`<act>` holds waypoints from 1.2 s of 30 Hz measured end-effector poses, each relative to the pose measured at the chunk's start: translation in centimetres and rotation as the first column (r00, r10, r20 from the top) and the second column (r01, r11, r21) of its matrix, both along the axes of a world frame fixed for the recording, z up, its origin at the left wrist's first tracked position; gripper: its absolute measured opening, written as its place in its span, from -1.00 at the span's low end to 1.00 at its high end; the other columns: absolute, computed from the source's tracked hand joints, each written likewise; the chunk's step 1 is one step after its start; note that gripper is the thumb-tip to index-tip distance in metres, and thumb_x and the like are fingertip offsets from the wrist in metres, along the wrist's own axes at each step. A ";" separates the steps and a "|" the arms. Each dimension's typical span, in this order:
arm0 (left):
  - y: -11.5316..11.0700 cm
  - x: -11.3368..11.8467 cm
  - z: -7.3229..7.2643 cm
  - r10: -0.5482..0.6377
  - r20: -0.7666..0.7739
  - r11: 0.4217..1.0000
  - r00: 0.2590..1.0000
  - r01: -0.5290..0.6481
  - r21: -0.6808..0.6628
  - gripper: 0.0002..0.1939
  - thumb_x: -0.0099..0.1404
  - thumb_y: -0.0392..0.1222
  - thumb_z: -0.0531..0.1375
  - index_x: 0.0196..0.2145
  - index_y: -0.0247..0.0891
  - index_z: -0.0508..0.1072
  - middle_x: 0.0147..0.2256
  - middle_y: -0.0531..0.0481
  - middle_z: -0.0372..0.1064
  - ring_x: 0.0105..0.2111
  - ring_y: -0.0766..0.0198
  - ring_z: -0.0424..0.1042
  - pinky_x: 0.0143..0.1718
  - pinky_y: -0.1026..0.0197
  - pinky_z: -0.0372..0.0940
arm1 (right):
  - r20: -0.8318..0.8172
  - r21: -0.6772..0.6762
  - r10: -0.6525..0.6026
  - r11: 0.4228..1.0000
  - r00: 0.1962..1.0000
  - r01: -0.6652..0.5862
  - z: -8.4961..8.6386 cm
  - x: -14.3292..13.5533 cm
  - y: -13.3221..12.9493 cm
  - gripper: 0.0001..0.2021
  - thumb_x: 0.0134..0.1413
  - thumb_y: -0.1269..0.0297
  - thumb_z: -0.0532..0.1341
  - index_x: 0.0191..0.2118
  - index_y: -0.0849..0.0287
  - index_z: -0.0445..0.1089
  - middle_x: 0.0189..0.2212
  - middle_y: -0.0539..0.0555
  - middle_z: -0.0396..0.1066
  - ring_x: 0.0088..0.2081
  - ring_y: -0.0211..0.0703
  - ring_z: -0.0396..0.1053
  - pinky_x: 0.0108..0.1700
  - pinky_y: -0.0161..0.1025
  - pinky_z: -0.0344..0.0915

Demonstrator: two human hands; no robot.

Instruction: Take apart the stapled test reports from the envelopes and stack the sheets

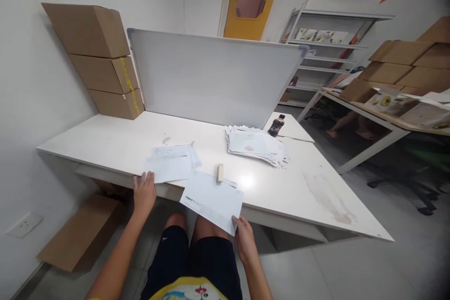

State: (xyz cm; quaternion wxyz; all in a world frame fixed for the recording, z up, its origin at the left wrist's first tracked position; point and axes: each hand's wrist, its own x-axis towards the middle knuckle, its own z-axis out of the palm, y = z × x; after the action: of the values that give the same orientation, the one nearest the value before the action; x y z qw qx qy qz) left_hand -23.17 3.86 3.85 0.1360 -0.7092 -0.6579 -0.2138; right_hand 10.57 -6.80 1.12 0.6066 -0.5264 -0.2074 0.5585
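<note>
My right hand (243,234) pinches the lower right corner of a white printed envelope (211,199), which reaches past the front edge of the white table (277,192). At the corner of a small stack of white papers (168,168), on the left, my left hand (144,190) rests with its fingers over the table's edge; whether it grips a sheet is too small to tell. A small pale block (220,173) stands at the envelope's upper edge. Farther back to the right lies a thick, uneven pile of envelopes (249,145).
A dark drink bottle (276,125) stands behind the pile. A white board (214,79) rises along the table's back. Stacked cartons (112,72) stand at the back left. Beyond a second table (379,117), at right, a person's bare legs show.
</note>
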 end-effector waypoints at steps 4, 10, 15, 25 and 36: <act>2.2 -1.7 1.1 0.142 0.055 0.986 0.988 -0.136 -0.095 -0.45 0.31 -0.21 -0.11 0.18 -0.51 0.21 0.19 -0.35 0.15 0.28 -0.23 -0.12 0.21 -0.41 -0.33 | 0.073 0.010 0.024 1.000 0.997 -0.024 0.0 0.9 -0.3 -0.68 -0.22 0.03 0.34 -0.42 0.15 0.35 -0.52 0.00 0.42 -0.44 -0.11 0.36 -0.37 -0.23 0.29; 2.2 1.3 3.3 -0.047 0.181 0.998 0.982 0.055 -0.040 -0.50 0.31 -0.18 -0.10 0.13 -0.46 0.26 0.17 -0.30 0.19 0.30 -0.15 -0.17 0.25 -0.26 -0.19 | 0.211 -0.041 0.072 0.997 0.975 -0.064 0.9 2.8 0.2 -0.60 -0.19 -0.11 0.31 -0.51 0.12 0.24 -0.61 -0.07 0.26 -0.54 -0.21 0.22 -0.50 -0.28 0.18; -3.1 10.7 0.0 -0.102 0.631 0.986 0.769 0.163 -0.040 -0.65 0.28 -0.12 -0.01 -0.03 -0.30 0.32 0.00 -0.26 0.32 0.11 0.02 0.23 0.15 -0.05 0.13 | 0.302 -0.033 0.105 0.995 0.947 -0.099 1.1 5.2 -0.5 -0.54 -0.14 -0.15 0.27 -0.60 0.11 0.12 -0.68 -0.11 0.11 -0.57 -0.26 0.10 -0.50 -0.30 0.09; -5.4 15.9 -3.2 0.255 0.965 0.635 0.060 0.742 -0.214 -0.45 0.07 0.15 0.27 -0.09 -0.29 0.46 -0.17 -0.15 0.51 -0.14 0.02 0.45 -0.01 -0.03 0.27 | 0.374 -0.055 0.083 0.996 0.924 -0.067 1.2 7.6 -2.4 -0.58 -0.18 -0.13 0.30 -0.45 0.21 0.42 -0.48 0.06 0.39 -0.41 -0.14 0.25 -0.39 -0.29 0.14; -5.0 18.8 -1.6 0.392 0.920 0.571 0.023 0.778 -0.262 -0.49 0.12 -0.06 0.21 0.03 -0.24 0.36 -0.15 -0.13 0.46 -0.28 0.16 0.44 -0.53 0.28 0.27 | 0.531 -0.083 0.023 0.996 0.847 0.025 0.6 10.7 -1.6 -0.52 -0.15 -0.19 0.22 -0.62 0.17 0.21 -0.68 -0.10 0.09 -0.54 -0.29 0.01 -0.47 -0.30 -0.06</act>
State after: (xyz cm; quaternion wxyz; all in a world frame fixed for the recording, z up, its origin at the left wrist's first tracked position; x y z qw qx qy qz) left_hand -4.40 -1.18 2.21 -0.7106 -0.4295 -0.4398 -0.3423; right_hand 21.26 -8.39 1.73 0.5024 -0.6863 -0.3425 0.3992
